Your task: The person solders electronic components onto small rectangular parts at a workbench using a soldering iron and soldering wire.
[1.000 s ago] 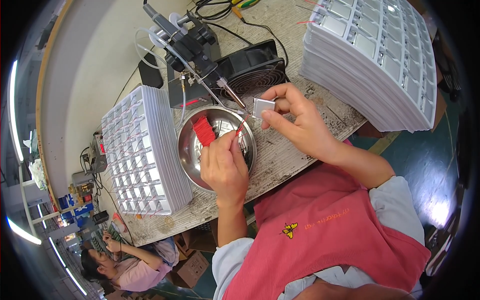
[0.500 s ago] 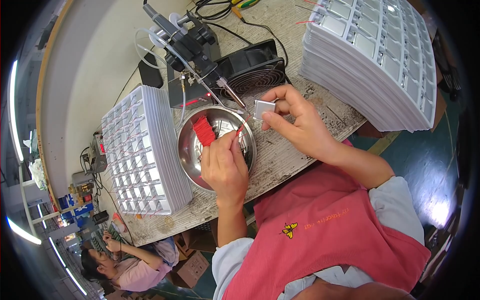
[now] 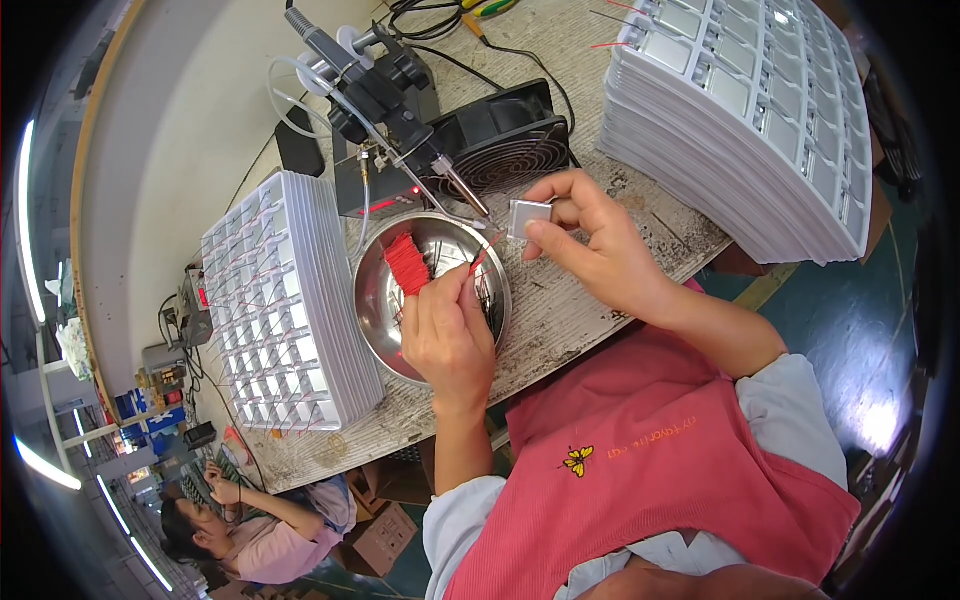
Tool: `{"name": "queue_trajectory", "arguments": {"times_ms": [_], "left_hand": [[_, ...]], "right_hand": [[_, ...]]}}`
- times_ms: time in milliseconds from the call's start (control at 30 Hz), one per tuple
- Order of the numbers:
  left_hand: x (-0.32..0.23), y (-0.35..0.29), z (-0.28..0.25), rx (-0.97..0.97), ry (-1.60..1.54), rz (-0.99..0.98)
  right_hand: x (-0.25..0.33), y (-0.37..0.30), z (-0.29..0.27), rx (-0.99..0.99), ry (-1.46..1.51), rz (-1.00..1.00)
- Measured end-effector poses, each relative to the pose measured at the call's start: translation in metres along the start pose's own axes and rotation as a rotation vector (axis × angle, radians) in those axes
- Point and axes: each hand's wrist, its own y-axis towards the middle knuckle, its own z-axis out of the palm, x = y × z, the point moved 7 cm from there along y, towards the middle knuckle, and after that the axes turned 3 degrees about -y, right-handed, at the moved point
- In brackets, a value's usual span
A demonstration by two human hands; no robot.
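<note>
Between the thumb and fingers of my right hand (image 3: 592, 232) is a flat silver battery cell (image 3: 528, 217), held just under the tip of a soldering iron (image 3: 462, 188) fixed in a stand. My left hand (image 3: 448, 325) pinches a short red wire (image 3: 482, 258), its far end pointing at the edge of the cell; whether they touch I cannot make out. Beneath the left hand is a round metal bowl (image 3: 372, 335) with a bundle of red wires (image 3: 406, 264) and loose dark wires in it.
Stacked white trays (image 3: 345, 330) of wired cells stand at left, and a taller tray stack (image 3: 700, 150) at right. A black fan (image 3: 510, 140) sits behind the iron. Cables (image 3: 450, 55) lie at the back. Another person (image 3: 270, 525) sits at lower left.
Both hands hold nearly the same place. The cell has turned or shifted very slightly beside the iron's tip.
</note>
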Motion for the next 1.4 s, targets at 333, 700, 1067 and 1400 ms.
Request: {"name": "queue_trajectory", "arguments": {"times_ms": [333,700,1067,1400], "left_hand": [[0.014,-0.007,-0.007,-0.055,-0.042,-0.107],[-0.006,0.010,-0.009,-0.022,0.053,0.059],[-0.010,0.015,-0.005,0.017,0.039,0.072],[-0.009,0.013,-0.001,0.012,0.058,0.109]], "right_hand": [[-0.010,0.000,-0.016,-0.017,0.005,0.028],[0.002,-0.003,-0.001,0.143,-0.064,0.076],[0.008,-0.003,0.002,0.099,-0.095,0.007],[0.012,-0.004,0.003,0.063,-0.140,-0.053]]}}
